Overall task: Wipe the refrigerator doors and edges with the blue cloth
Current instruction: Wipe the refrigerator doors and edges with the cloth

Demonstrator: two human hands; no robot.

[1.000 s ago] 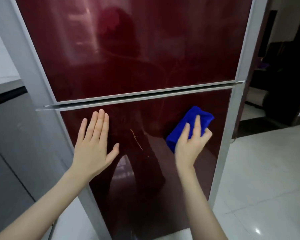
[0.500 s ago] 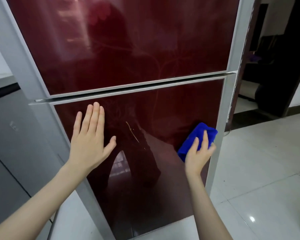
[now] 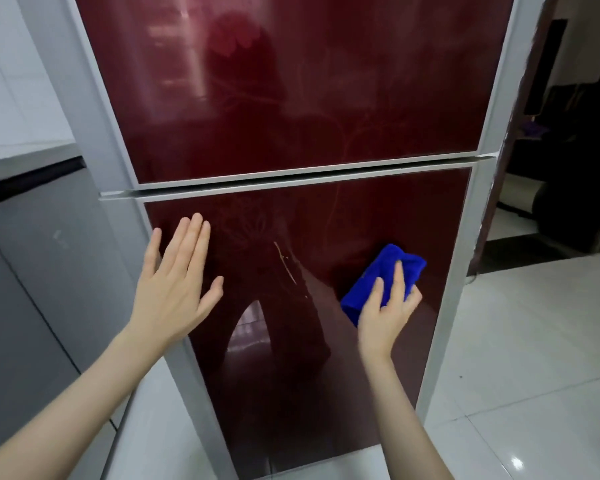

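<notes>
Refrigerator top and bottom cut off by frame. Lower part of blue cloth (image 3: pixel 385 261) hidden under right hand (image 3: pixel 385 317); thumb not visible. Cloth bunched on lower door (image 3: pixel 291 341), right side, near silver edge (image 3: pixel 465 271). Right fingers lie over cloth, pressing it to glass. Left hand (image 3: pixel 174 289) flat on door's upper left, fingers straight, holding nothing.

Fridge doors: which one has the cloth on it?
The lower door; the right hand presses the blue cloth against it. Nothing touches the upper door.
</notes>
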